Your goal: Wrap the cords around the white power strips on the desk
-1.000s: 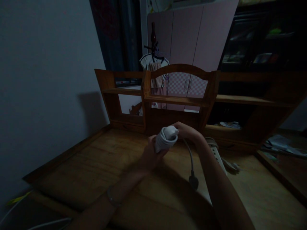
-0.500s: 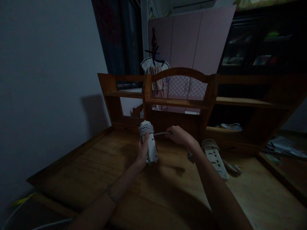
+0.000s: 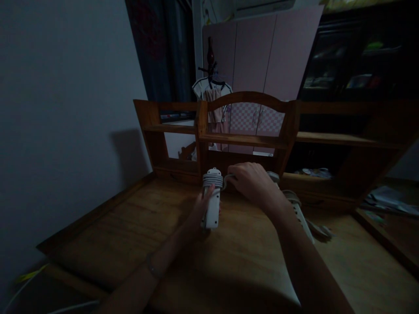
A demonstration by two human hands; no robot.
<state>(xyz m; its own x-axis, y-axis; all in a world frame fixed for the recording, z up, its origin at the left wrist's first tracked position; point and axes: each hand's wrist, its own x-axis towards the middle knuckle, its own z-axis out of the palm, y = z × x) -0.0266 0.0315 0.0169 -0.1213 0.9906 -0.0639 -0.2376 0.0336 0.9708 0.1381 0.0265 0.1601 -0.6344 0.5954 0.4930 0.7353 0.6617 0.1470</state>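
A white power strip (image 3: 213,210) is held upright above the desk by my left hand (image 3: 203,204), its thumb across the face turned to me. Grey cord is wound in several turns round the strip's upper part, and its loose end (image 3: 225,180) runs right to my right hand (image 3: 249,178). Those fingers are closed on the cord, the back of the hand towards me. A pale end piece (image 3: 273,176), perhaps the plug, shows just beyond the right wrist. Behind my right forearm lies a second power strip (image 3: 304,224), partly hidden, with cord coiled round its far end (image 3: 291,196).
The wooden desk (image 3: 131,235) carries a shelf unit (image 3: 245,139) along its back. A wall (image 3: 72,131) borders the left side. Papers (image 3: 393,200) lie at the far right. Clothes (image 3: 214,98) hang on a stand before a pink wardrobe (image 3: 253,61).
The wrapped power strip and my left hand have shifted right. My right hand has drawn nearer to the strip and turned, so the stretch of cord between them is shorter and bent.
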